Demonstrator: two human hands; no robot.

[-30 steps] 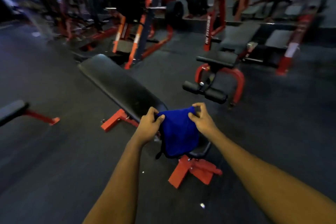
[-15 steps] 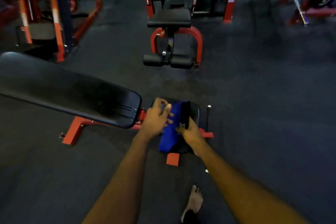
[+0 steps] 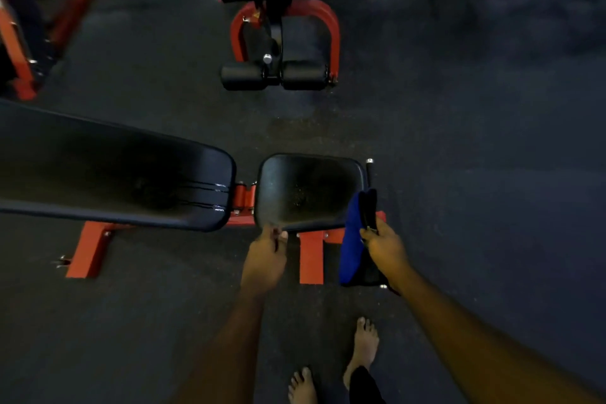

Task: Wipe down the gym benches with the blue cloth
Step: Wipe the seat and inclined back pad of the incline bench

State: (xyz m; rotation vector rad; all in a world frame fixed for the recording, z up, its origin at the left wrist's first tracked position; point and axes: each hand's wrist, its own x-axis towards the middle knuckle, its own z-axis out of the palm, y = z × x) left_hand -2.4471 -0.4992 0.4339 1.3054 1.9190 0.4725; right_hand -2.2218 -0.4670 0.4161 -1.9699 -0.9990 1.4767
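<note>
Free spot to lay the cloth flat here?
Bare: seat pad from hinge to blue cloth; back pad too. Crowded: seat's near edge, left hand at one corner, right hand gripping the cloth at the other.

Dim, murky light with faint sheen on the bench pad [image 3: 114, 170]; edges bend and the far corners blur.

Dark floor [image 3: 459, 174] under red-framed black bench [image 3: 305, 190] and bare feet [image 3: 364, 348]
</note>
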